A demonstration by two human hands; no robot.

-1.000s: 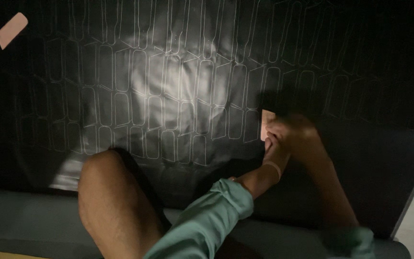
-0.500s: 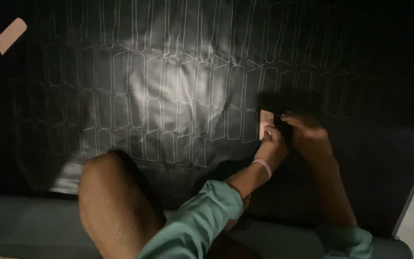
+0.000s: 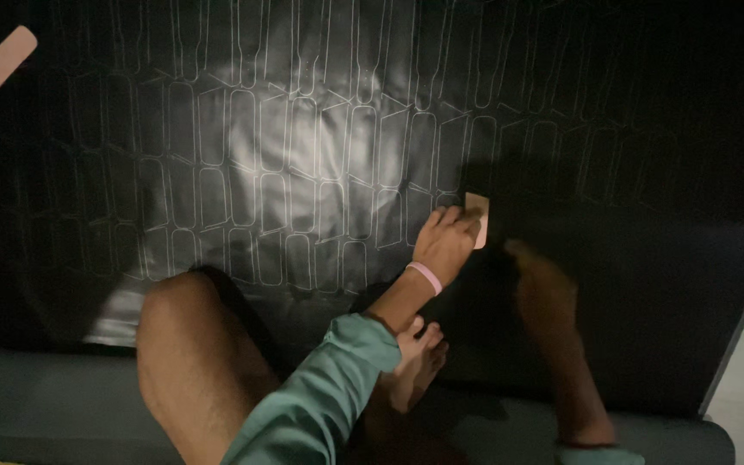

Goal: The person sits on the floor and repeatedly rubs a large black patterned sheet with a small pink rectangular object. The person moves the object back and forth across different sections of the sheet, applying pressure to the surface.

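Your left hand (image 3: pixel 445 241) rests flat on the black sheet (image 3: pixel 320 164), to the right of the scene's middle. Its fingers press on a small pink template piece (image 3: pixel 477 217), which lies flat on the sheet at the right end of the rows of outlines; the fingertips cover the near left part of the piece. The grip is a flat press with the fingers extended, not a closed pinch around the piece. A pink band (image 3: pixel 425 277) sits on that wrist, and a green sleeve (image 3: pixel 320 392) covers the forearm.

Your right hand (image 3: pixel 537 274) is just to the right of the template piece and slightly nearer to you. It is blurred and in shadow. You cannot tell how far its grip is open, or whether it has hold of anything.

The black sheet covers most of the view and carries many rows of pale drawn outlines (image 3: pixel 303 181), each a narrow rounded shape. The outlines end beside the template piece; the sheet to the right of it is plain.

A second pink piece (image 3: pixel 8 58) lies on the sheet at the far left, well apart from both hands.

Your bare knee (image 3: pixel 191 344) is at the near left, and a bare foot (image 3: pixel 413 366) lies near the left wrist.
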